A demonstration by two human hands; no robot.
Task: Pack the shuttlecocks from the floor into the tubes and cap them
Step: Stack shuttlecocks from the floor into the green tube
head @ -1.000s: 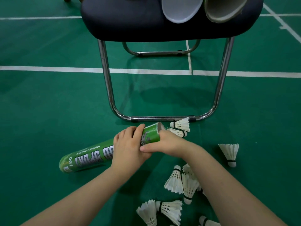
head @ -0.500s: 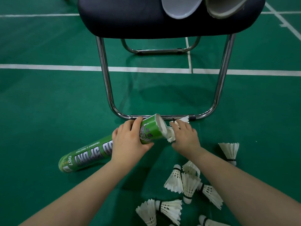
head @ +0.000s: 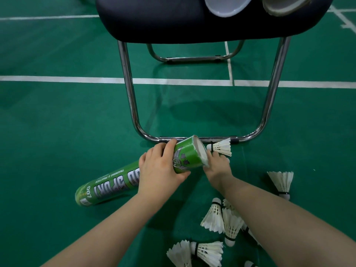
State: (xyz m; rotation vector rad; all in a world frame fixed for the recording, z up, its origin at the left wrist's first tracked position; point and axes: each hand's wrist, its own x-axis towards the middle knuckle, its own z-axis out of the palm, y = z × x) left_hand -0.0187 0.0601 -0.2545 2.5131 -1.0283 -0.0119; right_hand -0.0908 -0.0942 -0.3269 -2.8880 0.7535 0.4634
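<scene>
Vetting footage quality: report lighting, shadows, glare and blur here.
Head view: soft, even light; black padded chair seat casts a diffuse shadow on the green court floor; faint glare on its chrome legs; green cardboard tube lettering sharp, no motion blur.

Your left hand (head: 161, 170) grips the tube (head: 119, 185) near its open end, which tilts up and right toward the chair's floor bar (head: 250, 138). The tube's other end lies low at your left. Your right hand (head: 217, 168) sits just right of the mouth, directly before 1 shuttlecock (head: 221, 147) beside that bar. A lone shuttlecock (head: 282, 183) lies further right. A cluster (head: 221, 220) lies beside your right forearm, with a pair (head: 194, 253) nearest you. On the chair seat (head: 154, 20) rest a cap (head: 225, 6) and, right of it, a 2nd tube (head: 285, 4).
</scene>
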